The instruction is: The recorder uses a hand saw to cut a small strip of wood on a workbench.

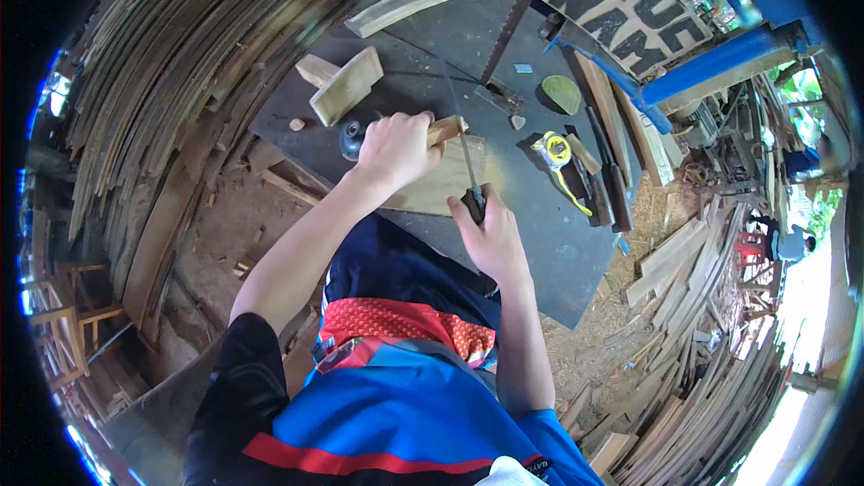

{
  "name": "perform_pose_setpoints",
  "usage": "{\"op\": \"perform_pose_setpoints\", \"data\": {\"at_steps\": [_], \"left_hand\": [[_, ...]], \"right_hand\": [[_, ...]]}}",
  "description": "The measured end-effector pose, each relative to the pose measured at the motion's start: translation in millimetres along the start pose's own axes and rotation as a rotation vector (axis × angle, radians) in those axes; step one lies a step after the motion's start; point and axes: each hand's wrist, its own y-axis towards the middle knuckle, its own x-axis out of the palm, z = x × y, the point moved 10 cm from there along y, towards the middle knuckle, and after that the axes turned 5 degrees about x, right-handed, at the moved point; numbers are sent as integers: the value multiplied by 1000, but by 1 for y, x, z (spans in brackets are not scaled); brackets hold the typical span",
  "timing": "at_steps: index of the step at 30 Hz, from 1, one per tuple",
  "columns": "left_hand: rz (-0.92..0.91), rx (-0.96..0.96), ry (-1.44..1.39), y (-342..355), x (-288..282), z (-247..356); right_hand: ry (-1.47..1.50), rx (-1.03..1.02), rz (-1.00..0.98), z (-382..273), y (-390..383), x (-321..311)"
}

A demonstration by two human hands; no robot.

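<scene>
Head: block (445,131) (wooden) in left hand (396,149)

Stick (442,131): was light brown, mid-frame.
File (474,204): had a black handle and a grey blade.
Board (436,189): was pale tan.
Table (551,247): was dark grey.
Tape measure (556,149): was yellow, right of centre.
Disc (562,95): was dull green.
Beam (711,69): was bright blue, upper right.
Sign (621,7): was pale with black lettering.
Shirt (387,414): was blue, with a red stripe and a black left sleeve.
Cloth (432,318): was red with a pale speckled pattern.
Trousers (387,256): were navy.
</scene>
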Motion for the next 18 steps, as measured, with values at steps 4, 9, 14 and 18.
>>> {"op": "perform_pose_setpoints", "data": {"at_steps": [4,9,14,18], "left_hand": [[-23,17,-219,-15,9,10],[-241,-131,-496,-31,44,4],[-379,-201,-681,-40,74,2],[-534,-414,-890,-56,82,4]], "right_hand": [[-5,11,88,22,-10,-12],[-83,-29,54,38,-24,-12],[-99,2,91,37,-48,-14],[4,-7,4,15,-56,-19]]}}
